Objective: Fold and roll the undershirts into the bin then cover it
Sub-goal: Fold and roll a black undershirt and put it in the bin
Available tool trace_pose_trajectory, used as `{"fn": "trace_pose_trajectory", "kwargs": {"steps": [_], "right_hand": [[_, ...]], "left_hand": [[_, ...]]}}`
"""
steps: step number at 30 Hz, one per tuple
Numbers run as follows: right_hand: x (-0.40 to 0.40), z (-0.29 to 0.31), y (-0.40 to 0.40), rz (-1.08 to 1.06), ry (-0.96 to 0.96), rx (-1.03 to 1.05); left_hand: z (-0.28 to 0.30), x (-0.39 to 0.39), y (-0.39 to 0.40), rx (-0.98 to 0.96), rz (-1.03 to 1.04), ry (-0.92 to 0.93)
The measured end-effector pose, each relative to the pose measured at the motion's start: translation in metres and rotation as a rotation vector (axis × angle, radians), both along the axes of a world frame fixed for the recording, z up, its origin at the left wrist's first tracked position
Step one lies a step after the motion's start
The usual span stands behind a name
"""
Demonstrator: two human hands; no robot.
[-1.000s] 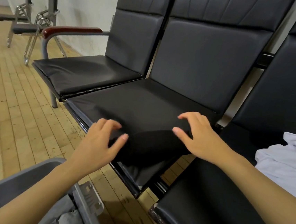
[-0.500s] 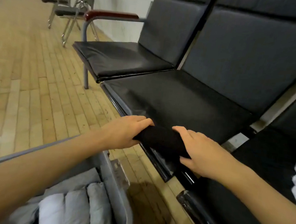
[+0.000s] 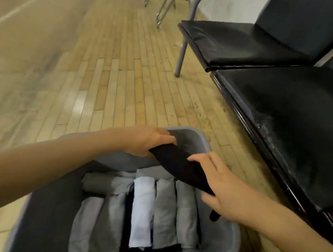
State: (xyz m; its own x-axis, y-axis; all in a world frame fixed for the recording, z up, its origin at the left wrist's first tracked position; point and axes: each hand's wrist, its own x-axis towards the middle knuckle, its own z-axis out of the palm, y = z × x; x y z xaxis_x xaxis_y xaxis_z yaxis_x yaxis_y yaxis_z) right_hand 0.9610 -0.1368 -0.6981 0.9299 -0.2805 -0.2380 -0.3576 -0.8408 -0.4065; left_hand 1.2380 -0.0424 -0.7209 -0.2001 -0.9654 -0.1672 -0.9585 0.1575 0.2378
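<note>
Fingers of your left hand [image 3: 146, 141] and right hand [image 3: 219, 189] curl around a rolled black undershirt [image 3: 180, 166], held over the grey bin's [image 3: 229, 247] far end, above rolled undershirts [image 3: 143, 211].

Even, moderately bright indoor light with a warm cast. A pale glare streak lies on the wooden floor [image 3: 80, 99] well beyond the left hand [image 3: 149, 142]. Motion blur smears the floor far left of that hand and softens both forearms. Wide-angle distortion bends the black seats [image 3: 285, 108] beyond the right hand [image 3: 219, 189]. Shadows are soft and shallow.
</note>
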Motion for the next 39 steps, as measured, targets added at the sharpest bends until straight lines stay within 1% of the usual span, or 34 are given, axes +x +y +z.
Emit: {"fn": "trace_pose_trajectory", "kwargs": {"steps": [4, 9, 15, 18, 20, 21, 23, 24, 27, 30, 33, 35, 39], "right_hand": [[0.039, -0.038, 0.036, 0.075, 0.062, 0.207], [0.079, -0.066, 0.062, 0.132, 0.154, 0.378], [0.116, -0.094, 0.102, 0.246, 0.304, 0.480], [0.125, -0.105, 0.124, 0.411, 0.450, 0.534], [0.125, -0.111, 0.131, 0.542, 0.545, 0.494], [0.125, -0.112, 0.131, 0.569, 0.568, 0.456], [0.120, -0.110, 0.126, 0.536, 0.538, 0.383], [0.116, -0.107, 0.121, 0.504, 0.515, 0.351], [0.104, -0.100, 0.110, 0.453, 0.454, 0.266], [0.098, -0.097, 0.103, 0.455, 0.401, 0.164], [0.093, -0.090, 0.094, 0.516, 0.320, -0.009], [0.087, -0.076, 0.086, 0.538, 0.280, -0.084], [0.064, -0.031, 0.060, 0.526, 0.250, -0.233]], "left_hand": [[-0.032, 0.039, 0.045, 0.120, 0.023, -0.125], [-0.057, 0.067, 0.079, 0.170, 0.005, -0.216], [-0.080, 0.086, 0.115, 0.185, -0.090, -0.325], [-0.103, 0.086, 0.137, 0.277, -0.130, -0.417], [-0.122, 0.079, 0.154, 0.444, -0.146, -0.481], [-0.131, 0.074, 0.162, 0.555, -0.155, -0.505], [-0.146, 0.061, 0.180, 0.733, -0.142, -0.524], [-0.151, 0.056, 0.187, 0.763, -0.122, -0.517], [-0.155, 0.045, 0.194, 0.694, -0.068, -0.507], [-0.147, 0.036, 0.184, 0.616, -0.076, -0.493], [-0.136, 0.029, 0.172, 0.446, -0.114, -0.456], [-0.124, 0.025, 0.159, 0.373, -0.134, -0.442], [-0.085, 0.012, 0.119, 0.314, -0.147, -0.443]]}}
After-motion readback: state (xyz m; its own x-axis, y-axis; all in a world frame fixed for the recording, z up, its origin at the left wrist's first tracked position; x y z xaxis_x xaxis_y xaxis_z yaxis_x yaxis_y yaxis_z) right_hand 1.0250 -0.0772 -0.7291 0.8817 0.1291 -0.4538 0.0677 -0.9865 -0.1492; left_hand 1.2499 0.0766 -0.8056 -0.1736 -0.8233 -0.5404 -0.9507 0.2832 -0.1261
